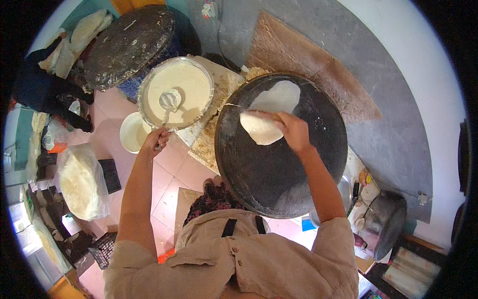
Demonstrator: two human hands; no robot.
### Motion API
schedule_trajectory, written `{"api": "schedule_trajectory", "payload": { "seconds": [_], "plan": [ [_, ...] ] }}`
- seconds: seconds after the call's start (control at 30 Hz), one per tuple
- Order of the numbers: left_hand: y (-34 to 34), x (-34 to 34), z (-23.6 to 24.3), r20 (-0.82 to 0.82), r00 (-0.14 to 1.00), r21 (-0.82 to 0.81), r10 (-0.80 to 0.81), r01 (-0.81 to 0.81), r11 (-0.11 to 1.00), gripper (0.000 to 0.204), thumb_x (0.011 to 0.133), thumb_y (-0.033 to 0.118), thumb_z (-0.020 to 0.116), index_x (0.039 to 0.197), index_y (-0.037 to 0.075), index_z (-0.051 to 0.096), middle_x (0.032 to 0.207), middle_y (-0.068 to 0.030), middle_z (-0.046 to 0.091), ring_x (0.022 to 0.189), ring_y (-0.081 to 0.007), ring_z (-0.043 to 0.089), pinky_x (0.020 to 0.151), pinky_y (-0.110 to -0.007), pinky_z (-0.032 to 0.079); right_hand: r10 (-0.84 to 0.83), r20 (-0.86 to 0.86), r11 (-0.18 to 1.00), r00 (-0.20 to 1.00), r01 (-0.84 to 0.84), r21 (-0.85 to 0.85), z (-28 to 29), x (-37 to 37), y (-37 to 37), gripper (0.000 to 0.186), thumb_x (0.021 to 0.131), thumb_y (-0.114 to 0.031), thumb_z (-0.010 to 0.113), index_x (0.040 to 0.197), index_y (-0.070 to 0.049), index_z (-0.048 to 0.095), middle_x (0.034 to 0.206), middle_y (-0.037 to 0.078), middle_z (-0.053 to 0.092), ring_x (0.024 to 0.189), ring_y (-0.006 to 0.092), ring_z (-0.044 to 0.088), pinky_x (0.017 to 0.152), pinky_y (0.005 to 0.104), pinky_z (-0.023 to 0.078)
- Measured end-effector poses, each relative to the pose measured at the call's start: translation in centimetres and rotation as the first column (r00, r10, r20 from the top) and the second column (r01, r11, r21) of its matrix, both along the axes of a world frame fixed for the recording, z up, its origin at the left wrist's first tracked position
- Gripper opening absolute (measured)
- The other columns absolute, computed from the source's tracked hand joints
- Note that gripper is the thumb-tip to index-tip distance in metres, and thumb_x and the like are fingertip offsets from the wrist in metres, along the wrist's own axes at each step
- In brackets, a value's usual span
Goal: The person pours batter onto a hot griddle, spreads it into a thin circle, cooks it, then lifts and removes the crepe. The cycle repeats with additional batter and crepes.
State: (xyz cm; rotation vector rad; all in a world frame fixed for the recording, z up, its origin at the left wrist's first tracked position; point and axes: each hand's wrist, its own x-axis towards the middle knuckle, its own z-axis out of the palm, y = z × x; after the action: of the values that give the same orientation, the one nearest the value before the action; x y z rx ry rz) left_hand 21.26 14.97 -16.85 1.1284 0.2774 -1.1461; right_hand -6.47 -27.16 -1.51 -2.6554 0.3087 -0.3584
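The left hand is closed around the handle of a metal ladle, whose bowl sits in the pale batter filling a round basin. The right hand grips a soft, cream-coloured dough piece by its upper edge, over the far half of a round black griddle; whether the piece touches the plate cannot be determined. Just beyond it, a thin whitish film lies on the griddle. In this inspector's judgement, the step in hand is spreading or lifting a thin sheet at the hot plate; which of the two cannot be confirmed. The next move appears to call for a steady right-hand grip, clear of the surface, with the ladle kept level if batter is drawn. Brands and labels: no legible writing is found on the basin, ladle or griddle.
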Motion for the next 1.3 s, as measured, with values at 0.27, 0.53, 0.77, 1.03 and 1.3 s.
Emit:
{"api": "schedule_trajectory", "payload": {
  "seconds": [0.27, 0.53, 0.77, 1.03, 1.3],
  "plan": [
    [1.5, -1.6, -0.8, 0.043, 0.996, 0.235, -0.076, 0.064, 0.970, 0.038, 0.098, 0.045, 0.041, 0.105, 0.010, 0.052, 0.074, -0.0001, 0.056, 0.053, -0.0117, 0.050, 0.047, -0.030, 0.045, -0.056, -0.212, 0.985, 0.976, 0.089, 0.148, 2.6, -6.8, 3.6, 0.019, 0.085, -0.020, 0.063, 0.098, -0.007, 0.060, 0.088, 0.014, 0.065, 0.082, 0.0351, 0.063, 0.068, 0.0413, 0.050],
    [9.3, -9.7, -6.3, 0.029, 0.997, 0.428, 0.077, -0.082, 0.900, 0.081, 0.090, 0.067, 0.036, 0.137, 0.001, 0.036, 0.119, -0.0228, 0.054, 0.098, -0.0407, 0.061, 0.075, -0.056, 0.053, 0.011, 0.000, 0.998, 1.000, -0.011, 0.069, 0.5, -1.9, 2.8, 0.023, 0.084, -0.020, 0.065, 0.102, -0.006, 0.062, 0.093, 0.014, 0.065, 0.085, 0.0352, 0.063, 0.072, 0.0405, 0.050],
    [16.0, -19.8, -9.5, -0.073, 0.997, 0.563, -0.026, 0.063, 0.824, 0.069, 0.094, 0.058, 0.038, 0.136, 0.004, 0.042, 0.124, -0.0220, 0.054, 0.099, -0.0373, 0.061, 0.078, -0.051, 0.054, 0.075, -0.314, 0.997, 0.946, -0.060, 0.056, 1.6, -9.8, 4.4, 0.021, 0.085, -0.021, 0.062, 0.101, -0.008, 0.063, 0.095, 0.014, 0.065, 0.087, 0.0348, 0.062, 0.072, 0.0425, 0.049],
    [17.9, -27.6, -6.3, 0.018, 0.995, 0.591, -0.100, 0.070, 0.803, 0.042, 0.095, 0.036, 0.045, 0.123, 0.005, 0.051, 0.094, -0.0131, 0.063, 0.071, -0.0232, 0.065, 0.058, -0.036, 0.055, 0.021, -0.190, 0.997, 0.981, -0.006, 0.080, 0.9, -5.9, 4.0, 0.026, 0.085, -0.022, 0.062, 0.108, -0.008, 0.063, 0.099, 0.013, 0.066, 0.093, 0.0317, 0.062, 0.080, 0.0393, 0.048],
    [19.2, -40.1, -7.0, 0.067, 0.985, 0.594, 0.159, -0.167, 0.787, 0.041, 0.092, 0.035, 0.051, 0.122, 0.006, 0.053, 0.093, -0.0122, 0.063, 0.071, -0.0257, 0.065, 0.062, -0.038, 0.055, 0.380, -0.273, 0.925, 0.884, -0.367, 0.100, -0.1, -8.9, 1.4, 0.025, 0.086, -0.022, 0.060, 0.106, -0.007, 0.065, 0.100, 0.011, 0.066, 0.094, 0.0306, 0.061, 0.082, 0.0378, 0.047]
  ]
}}
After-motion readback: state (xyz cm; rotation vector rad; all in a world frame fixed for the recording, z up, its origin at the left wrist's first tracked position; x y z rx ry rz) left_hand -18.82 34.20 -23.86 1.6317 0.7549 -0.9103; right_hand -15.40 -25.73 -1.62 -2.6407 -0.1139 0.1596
